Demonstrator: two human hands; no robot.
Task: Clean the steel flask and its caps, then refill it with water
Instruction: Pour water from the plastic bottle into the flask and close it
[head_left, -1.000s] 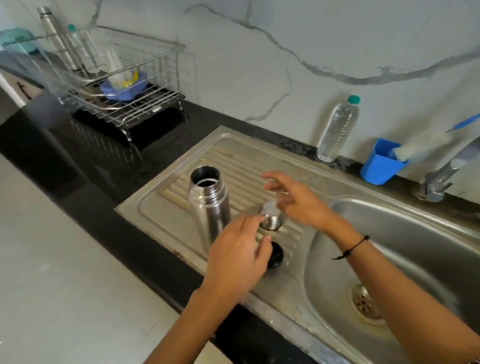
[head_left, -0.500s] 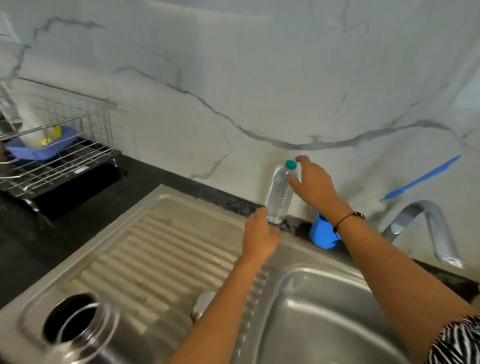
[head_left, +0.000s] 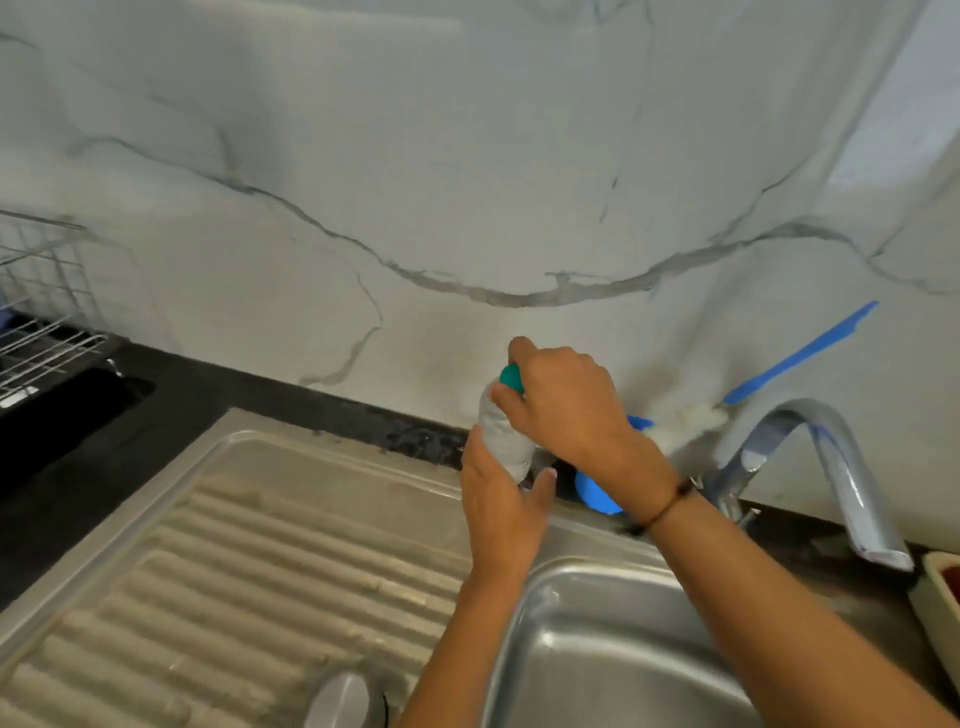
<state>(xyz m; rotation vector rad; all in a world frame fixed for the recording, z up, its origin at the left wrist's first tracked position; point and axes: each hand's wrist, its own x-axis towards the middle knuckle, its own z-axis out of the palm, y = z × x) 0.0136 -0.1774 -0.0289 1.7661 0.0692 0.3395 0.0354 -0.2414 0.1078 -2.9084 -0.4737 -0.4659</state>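
Note:
A clear plastic water bottle (head_left: 501, 434) with a green cap (head_left: 511, 376) is held above the back rim of the sink. My left hand (head_left: 498, 512) grips its lower body. My right hand (head_left: 563, 405) is curled over the top, fingers around the green cap. A steel cap (head_left: 340, 699) lies on the ribbed drainboard (head_left: 249, 561) at the bottom edge. The steel flask is out of view.
The sink basin (head_left: 613, 660) lies under my right forearm, with the curved tap (head_left: 831, 467) to its right. A blue cup (head_left: 597, 493) holding a blue-handled brush (head_left: 800, 353) stands behind my hands. A wire dish rack (head_left: 41, 322) is at far left. A cream container (head_left: 943, 597) is at the right edge.
My left hand has closed around the bottle's body and my right hand has wrapped over its cap. The bottle has been lifted off the counter. The view has shifted right, losing the flask.

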